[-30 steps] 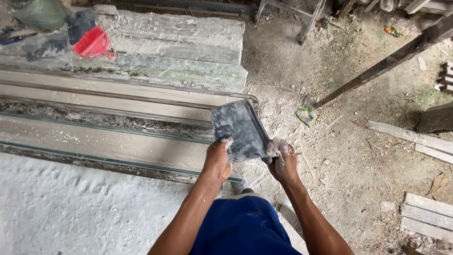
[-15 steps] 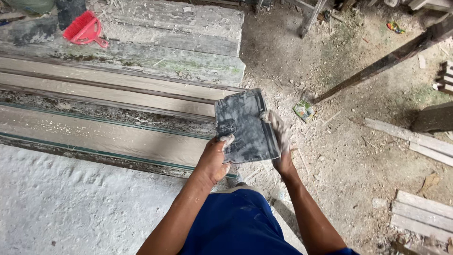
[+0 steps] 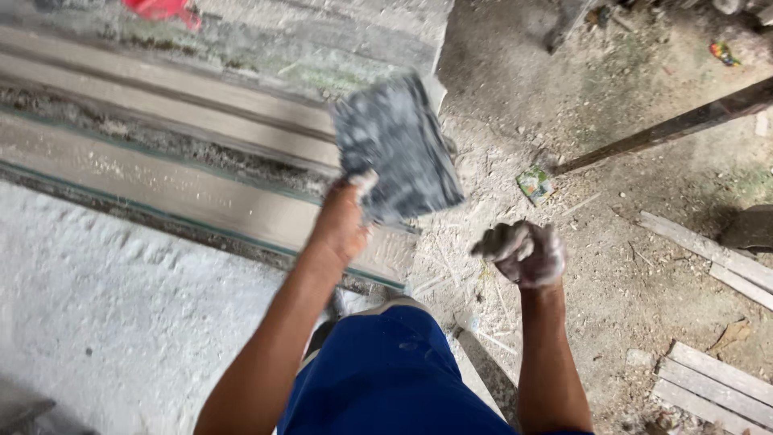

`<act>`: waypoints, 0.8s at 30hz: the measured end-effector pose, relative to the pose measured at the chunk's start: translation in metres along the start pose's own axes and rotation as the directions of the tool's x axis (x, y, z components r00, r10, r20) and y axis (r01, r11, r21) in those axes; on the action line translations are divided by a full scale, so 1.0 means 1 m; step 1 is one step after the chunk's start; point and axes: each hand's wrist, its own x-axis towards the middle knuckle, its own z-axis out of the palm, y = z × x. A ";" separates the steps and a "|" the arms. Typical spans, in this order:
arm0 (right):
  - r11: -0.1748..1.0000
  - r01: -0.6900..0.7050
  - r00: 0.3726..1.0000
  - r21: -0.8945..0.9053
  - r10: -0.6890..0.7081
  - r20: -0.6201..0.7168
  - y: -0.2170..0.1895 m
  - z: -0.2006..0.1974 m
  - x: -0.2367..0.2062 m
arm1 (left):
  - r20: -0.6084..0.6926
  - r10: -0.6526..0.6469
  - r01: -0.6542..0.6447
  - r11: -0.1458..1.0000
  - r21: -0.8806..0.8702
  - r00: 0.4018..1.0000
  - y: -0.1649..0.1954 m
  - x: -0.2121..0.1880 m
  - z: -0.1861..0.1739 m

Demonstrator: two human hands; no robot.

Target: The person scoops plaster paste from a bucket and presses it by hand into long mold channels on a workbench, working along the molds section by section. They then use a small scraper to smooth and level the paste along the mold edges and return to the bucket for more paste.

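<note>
Left hand [image 3: 342, 225] grip clamps grey slab [image 3: 396, 149]; right hand [image 3: 523, 251] curled (empty).

Soft, even daylight, no glare; shadows faint, darkest beneath the slanted dark wooden beam [image 3: 684, 122] at upper right; the dusty grey flat slab [image 3: 396, 149] smears with motion blur; the cement-caked right hand [image 3: 523, 252] soft too; the red plastic scoop [image 3: 165, 10] blurred at the top edge.
</note>
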 end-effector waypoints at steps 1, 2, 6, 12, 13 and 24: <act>0.996 -0.093 0.937 -0.013 0.083 -0.339 0.011 -0.015 -0.004 | 0.001 0.079 -0.079 0.995 -0.058 0.997 0.010 0.000 -0.015; 0.981 -0.177 0.774 -0.075 0.092 -0.627 0.028 -0.028 -0.010 | -0.003 0.178 -0.178 0.984 -0.023 0.984 0.016 -0.006 -0.034; 0.823 -0.565 -0.043 0.051 0.032 -0.999 0.091 -0.050 -0.077 | -0.333 0.067 0.004 0.978 0.208 0.940 0.025 -0.040 -0.123; 0.339 -0.923 -0.144 -0.184 -0.745 -0.651 0.103 -0.056 -0.092 | -0.282 0.275 -0.047 0.788 0.613 0.919 -0.021 -0.091 -0.277; 0.169 -0.926 0.006 -0.337 -0.888 -0.460 0.100 -0.055 -0.074 | -0.160 0.438 -0.164 0.614 0.772 0.885 -0.031 -0.095 -0.302; 0.614 -0.221 0.906 -0.758 -0.158 -0.393 0.303 0.190 0.274 | -0.410 0.170 -0.254 0.954 -0.160 0.896 0.066 -0.087 -0.509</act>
